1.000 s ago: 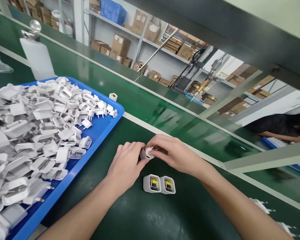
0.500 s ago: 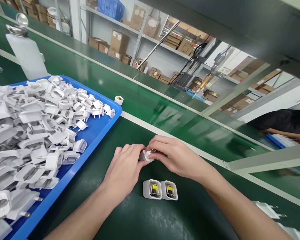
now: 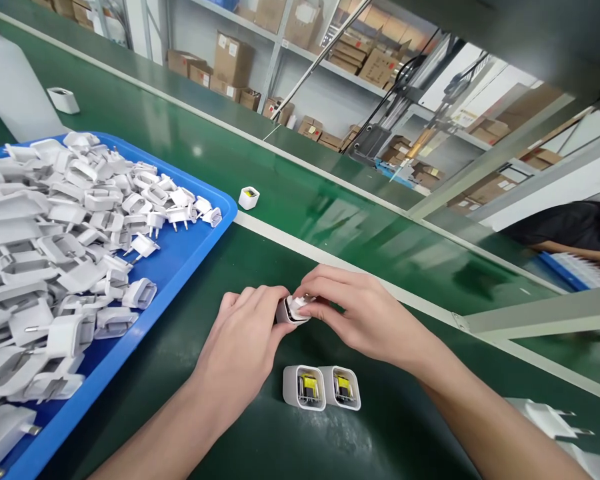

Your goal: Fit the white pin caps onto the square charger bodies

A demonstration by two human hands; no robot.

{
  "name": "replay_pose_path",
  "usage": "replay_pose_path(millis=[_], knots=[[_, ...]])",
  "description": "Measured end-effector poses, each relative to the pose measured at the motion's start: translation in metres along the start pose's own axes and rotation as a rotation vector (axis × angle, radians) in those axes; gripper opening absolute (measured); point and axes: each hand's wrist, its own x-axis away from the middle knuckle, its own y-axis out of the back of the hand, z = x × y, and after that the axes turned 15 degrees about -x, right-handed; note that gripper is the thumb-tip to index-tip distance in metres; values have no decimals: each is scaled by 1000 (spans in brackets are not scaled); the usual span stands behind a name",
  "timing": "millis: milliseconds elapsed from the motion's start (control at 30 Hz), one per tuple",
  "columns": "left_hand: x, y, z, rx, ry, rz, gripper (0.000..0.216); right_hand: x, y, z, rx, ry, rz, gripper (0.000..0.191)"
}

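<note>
My left hand (image 3: 245, 340) is closed around a white charger housing (image 3: 286, 313), whose dark inside shows at its open end. Between the thumb and fingers of my right hand (image 3: 350, 313) is a white plug cap (image 3: 296, 305) with metal pins. The cap sits tilted at the housing's opening, with a dark gap visible beside it. Just below my hands stand two open charger housings, a left one (image 3: 291, 387) and a right one (image 3: 356, 399), side by side and touching. Yellow and black parts show inside both.
A blue tray (image 3: 180, 267) heaped with white plug caps fills the left. One open housing (image 3: 249, 198) lies beyond the tray's corner, another (image 3: 64, 100) near a white bottle (image 3: 15, 87). White plug pieces (image 3: 540, 417) lie at lower right. A metal post (image 3: 545, 317) and a person (image 3: 570, 227) are at right.
The plug cap has tipped, so its pins and the housing's dark inside now show. My view has shifted slightly right. The housing beyond the tray has moved right, away from the tray's corner.
</note>
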Motion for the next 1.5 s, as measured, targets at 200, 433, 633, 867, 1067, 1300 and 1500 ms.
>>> replay_pose_path(millis=[200, 433, 633, 867, 1067, 1300, 1500], knots=[[0, -6, 3, 3, 1, -38, 15, 0, -2, 0, -24, 1, 10, 18], [2, -8, 5, 7, -32, -44, 16, 6, -16, 0, -18, 1, -96, 20], [2, -7, 3, -44, -32, -26, 13, 13, -33, -4, 24, 63, -215, 20], [5, -5, 6, -109, -64, -39, 17, 13, -29, -5, 35, -50, -114, 18], [8, -5, 7, -62, -23, -59, 37, 78, 37, 4, 160, -345, 41, 10], [15, 7, 1, 90, -65, 48, 30, 101, 106, 18, 295, -550, -29, 35], [16, 10, 1, 187, -90, 98, 35, -13, 70, -42, 285, -531, -148, 36]])
